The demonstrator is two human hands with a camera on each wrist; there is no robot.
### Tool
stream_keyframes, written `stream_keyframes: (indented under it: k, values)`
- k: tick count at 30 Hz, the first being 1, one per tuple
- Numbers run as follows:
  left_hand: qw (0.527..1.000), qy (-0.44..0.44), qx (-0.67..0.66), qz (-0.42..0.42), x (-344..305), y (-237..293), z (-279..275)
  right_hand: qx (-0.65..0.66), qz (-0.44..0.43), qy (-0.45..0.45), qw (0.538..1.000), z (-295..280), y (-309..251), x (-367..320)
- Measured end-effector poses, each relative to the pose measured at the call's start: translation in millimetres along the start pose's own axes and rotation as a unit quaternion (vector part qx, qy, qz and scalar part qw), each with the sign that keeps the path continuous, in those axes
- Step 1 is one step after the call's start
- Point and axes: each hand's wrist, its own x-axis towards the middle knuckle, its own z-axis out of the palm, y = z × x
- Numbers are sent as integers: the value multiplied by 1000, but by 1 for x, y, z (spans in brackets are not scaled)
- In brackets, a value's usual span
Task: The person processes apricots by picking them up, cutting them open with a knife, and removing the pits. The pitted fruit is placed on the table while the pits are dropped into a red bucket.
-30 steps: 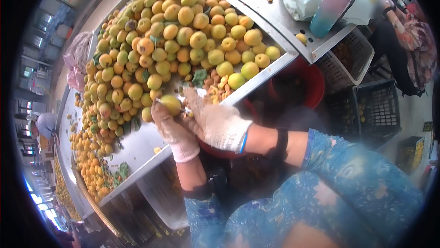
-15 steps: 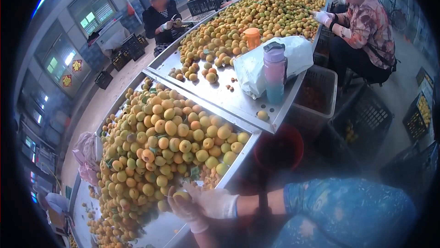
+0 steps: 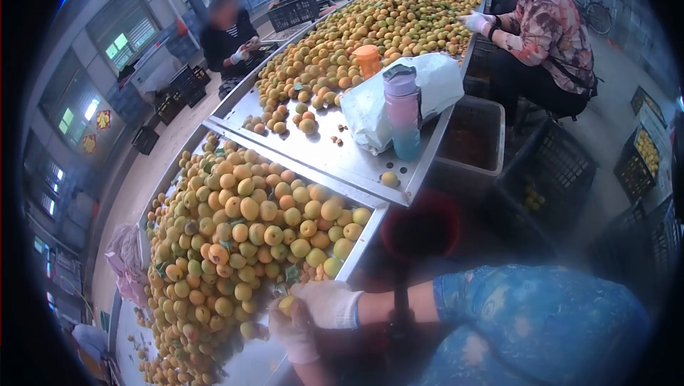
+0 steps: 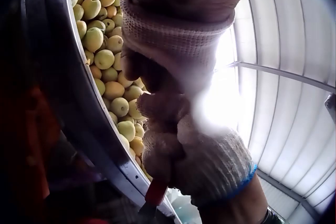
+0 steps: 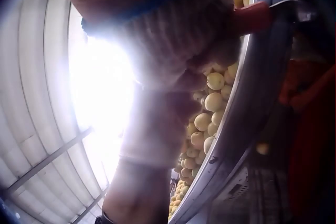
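Both hands wear pale knit gloves and meet over the near edge of a metal table (image 3: 360,258). My left hand (image 3: 293,336) grips an apricot (image 3: 287,305), mostly hidden by the fingers. The right hand (image 3: 328,303), its cuff edged in blue, is pressed up close to that fruit. From the right fist sticks out a red-handled tool (image 5: 254,18) with a thin metal end; its working end is hidden between the hands. The same red handle shows below the hands in the left wrist view. A large heap of apricots (image 3: 235,222) lies just beyond the hands.
A second table holds more apricots (image 3: 370,29), a white plastic bag (image 3: 363,115), a pink-and-teal bottle (image 3: 402,115) and an orange-lidded cup (image 3: 367,62). Beside it stand a pale crate (image 3: 502,133), a red bucket (image 3: 456,225) and black crates (image 3: 563,165). Other people sit around that table.
The head view has tilted up, bringing the far table and seated people into sight. My hands stay together at the table edge; the apricot in the left hand is now more covered by fingers.
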Motion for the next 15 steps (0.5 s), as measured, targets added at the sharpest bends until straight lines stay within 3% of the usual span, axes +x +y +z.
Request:
stream_keyframes:
  k: [3,4,5,6,7,8,9,11,12,13,15]
  values:
    - [999,-2,-22,29,1,-12,-1,65,-32,17,997,4,7,-1]
    - [999,-36,-10,19,-1,-43,-9,59,-35,-20,997,1,9,0]
    - [999,-35,-21,-30,-1,30,-7,55,-40,-59,996,0,10,3]
    - [998,-12,-54,8,0,32,-2,86,-24,-58,994,-1,13,4]
    - [1000,13,-22,-11,-3,33,2,118,-12,-64,991,7,15,8]
    - [1000,28,9,-8,-3,40,4,184,-158,145,959,65,45,36]
    - [998,47,42,-8,-4,42,6,184,-154,150,959,49,37,28]
    - [997,63,54,-4,-5,34,8,108,-93,43,989,-9,-4,-9]
    - [997,59,50,-2,-4,36,7,91,-134,43,986,-20,-10,-18]
    - [997,56,46,1,-2,38,7,60,-141,101,983,-3,-5,-8]
    - [998,50,43,4,-1,40,6,-32,-118,126,985,14,-5,2]
